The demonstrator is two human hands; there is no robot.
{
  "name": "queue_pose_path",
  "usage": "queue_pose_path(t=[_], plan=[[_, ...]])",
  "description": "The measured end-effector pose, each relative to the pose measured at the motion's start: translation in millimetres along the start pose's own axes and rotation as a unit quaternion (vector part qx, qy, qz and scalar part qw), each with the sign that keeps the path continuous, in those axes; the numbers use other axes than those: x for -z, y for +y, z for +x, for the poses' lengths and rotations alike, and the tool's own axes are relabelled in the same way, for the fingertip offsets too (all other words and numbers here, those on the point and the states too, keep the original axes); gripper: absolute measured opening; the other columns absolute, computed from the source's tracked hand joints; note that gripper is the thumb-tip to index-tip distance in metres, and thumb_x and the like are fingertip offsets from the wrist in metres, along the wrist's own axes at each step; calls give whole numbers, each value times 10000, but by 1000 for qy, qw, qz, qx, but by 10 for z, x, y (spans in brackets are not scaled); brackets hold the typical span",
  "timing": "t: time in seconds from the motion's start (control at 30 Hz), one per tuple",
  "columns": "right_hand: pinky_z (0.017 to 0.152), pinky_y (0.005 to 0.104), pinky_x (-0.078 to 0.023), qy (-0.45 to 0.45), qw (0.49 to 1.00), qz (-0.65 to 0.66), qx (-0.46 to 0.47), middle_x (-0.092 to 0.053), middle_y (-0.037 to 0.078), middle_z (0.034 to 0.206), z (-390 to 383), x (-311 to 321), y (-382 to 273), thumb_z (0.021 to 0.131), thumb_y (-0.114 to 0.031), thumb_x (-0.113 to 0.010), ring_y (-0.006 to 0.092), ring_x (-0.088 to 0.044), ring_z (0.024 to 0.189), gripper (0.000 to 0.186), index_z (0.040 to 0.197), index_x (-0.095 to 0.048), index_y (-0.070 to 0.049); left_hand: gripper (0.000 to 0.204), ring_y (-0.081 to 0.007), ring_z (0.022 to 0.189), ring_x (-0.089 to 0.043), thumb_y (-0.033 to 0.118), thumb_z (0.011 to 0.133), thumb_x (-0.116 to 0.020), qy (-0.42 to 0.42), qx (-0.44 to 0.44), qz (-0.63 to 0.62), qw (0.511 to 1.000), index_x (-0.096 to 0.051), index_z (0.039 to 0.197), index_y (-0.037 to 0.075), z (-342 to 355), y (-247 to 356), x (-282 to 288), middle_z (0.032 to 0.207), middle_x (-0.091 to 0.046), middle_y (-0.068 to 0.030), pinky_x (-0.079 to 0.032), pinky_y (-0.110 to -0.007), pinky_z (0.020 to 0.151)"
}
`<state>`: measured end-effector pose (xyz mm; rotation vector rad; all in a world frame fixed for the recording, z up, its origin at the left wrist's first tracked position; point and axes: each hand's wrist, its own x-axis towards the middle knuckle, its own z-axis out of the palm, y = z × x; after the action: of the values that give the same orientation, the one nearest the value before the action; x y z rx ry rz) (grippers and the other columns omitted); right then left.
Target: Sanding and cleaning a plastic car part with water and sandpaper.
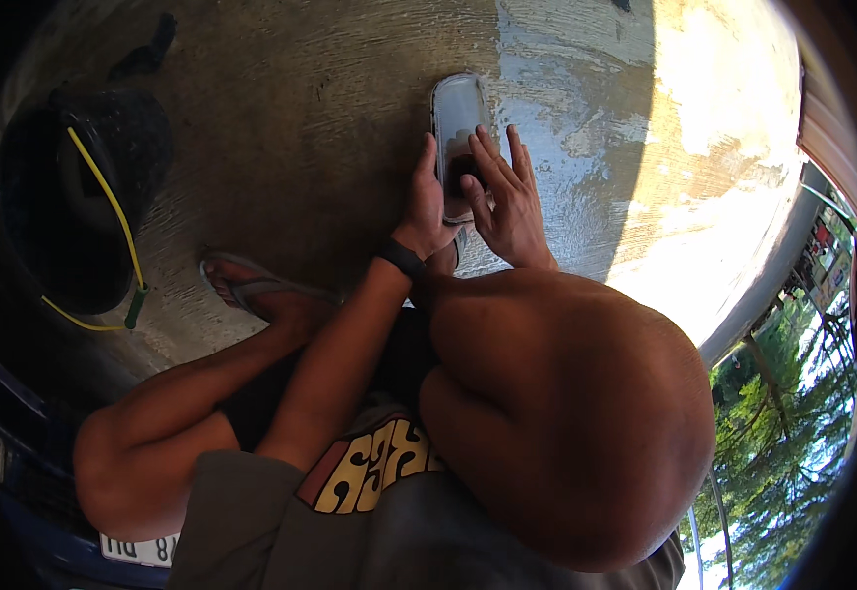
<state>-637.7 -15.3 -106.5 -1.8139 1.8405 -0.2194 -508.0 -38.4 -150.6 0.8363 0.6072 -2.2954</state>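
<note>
A long, flat, glossy piece (460,106) with rounded ends and a dark rim is held above the concrete floor. Its pale face looks mirror-like, with a dark patch near the lower end; I cannot tell its exact kind. My left hand (428,208) grips the lower left side, thumb up along the edge and palm partly beneath. Over the lower right side lies my right hand (513,205), its fingers stretched and spread. Whether those fingertips touch the surface is unclear. The left hand's other fingers are hidden behind the piece.
At the left stands a black bucket (143,133) with a yellow handle (104,182) and green grip. A dark blue vehicle bumper (30,472) is close behind at lower left. Something dark (148,49) lies on the floor (350,59) at the far left. Sunlight covers the right side.
</note>
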Motion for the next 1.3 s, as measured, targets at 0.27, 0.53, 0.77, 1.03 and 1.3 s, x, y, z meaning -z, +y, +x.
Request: queue_pose_path(t=[0.27, 0.53, 0.77, 1.03, 1.3], plan=[[1141, 512, -364, -113, 983, -21, 143, -486, 112, 1502, 281, 553, -127, 839, -380, -758, 417, -347, 1437, 595, 1331, -605, -81, 779, -256, 1233, -580, 686, 1000, -303, -14, -9, 82, 996, -470, 1448, 72, -103, 317, -233, 1379, -567, -117, -484, -411, 1031], [985, 376, -487, 75, 769, 626, 103, -603, 203, 1343, 1126, 530, -1008, 917, -78, -710, 276, -608, 1206, 184, 1030, -580, -16, 710, -286, 1165, -630, 576, 1020, -384, -166, -177, 233, 942, -454, 1430, 1, -1122, 1720, -1034, 1321, -597, -190, -512, -437, 1008], [1010, 343, -461, -10, 717, 697, 34, -635, 180, 1307, 1435, 495, -1090, 1001, -151, -613, 196, -608, 1137, 159, 1091, -604, -20, 441, -324, 1069, -684, 101, 1002, -454, 163, -421, 444, 774, -458, 1433, 7, -3069, 2846, -1180, 1216, -646, -240, -559, -436, 945], [937, 286, -466, -83, 747, 659, 18, -697, 60, 1142, 1455, 37, -1047, 988, -132, -646, 111, -609, 1030, 155, 1104, -654, -30, 283, -305, 962, -728, 164, 1006, -531, 425, -171, 456, 763, -621, 1217, -1, -2635, 4004, 246, 1110, -712, -178, -603, -406, 844], [712, 239, -473, -73, 745, 660, -57, -643, -20, 890, 1360, -66, -791, 1021, -261, -612, 60, -588, 804, 197, 938, -587, -85, 252, -256, 877, -736, 203, 997, -598, 372, -246, 444, 777, -646, 1139, 1, -2393, 3866, 399, 1007, -726, -145, -609, -371, 773]])
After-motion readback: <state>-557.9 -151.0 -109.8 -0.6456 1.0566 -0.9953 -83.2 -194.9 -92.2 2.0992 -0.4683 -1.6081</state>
